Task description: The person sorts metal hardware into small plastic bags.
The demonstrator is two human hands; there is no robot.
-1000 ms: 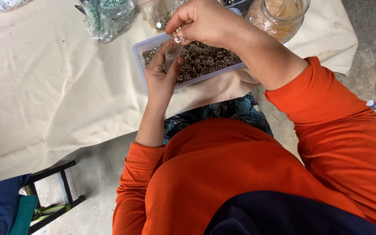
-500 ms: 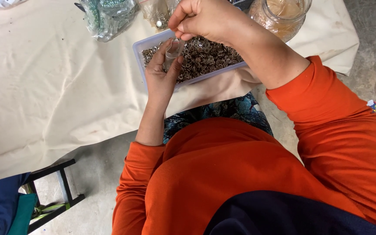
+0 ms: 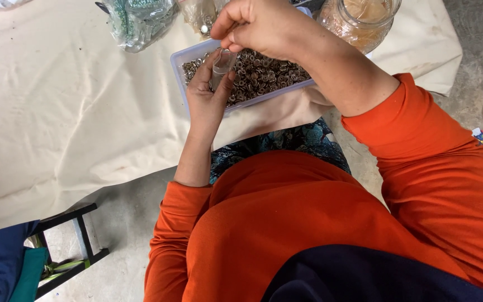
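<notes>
Clear small tube (image 3: 221,62) sits gripped in the left hand (image 3: 207,96), right hand (image 3: 258,25) pinched just above it.

A matt, cream cloth (image 3: 74,112), lightly creased and stained, covers the table. The tray (image 3: 181,62) is smooth, translucent pale plastic, heaped with small dull-metal rings (image 3: 264,72). The left hand (image 3: 208,95) holds a clear, glossy little tube (image 3: 221,64). The jar (image 3: 359,19) looks like shiny glass; the bag (image 3: 141,22) is crinkled clear plastic.
</notes>
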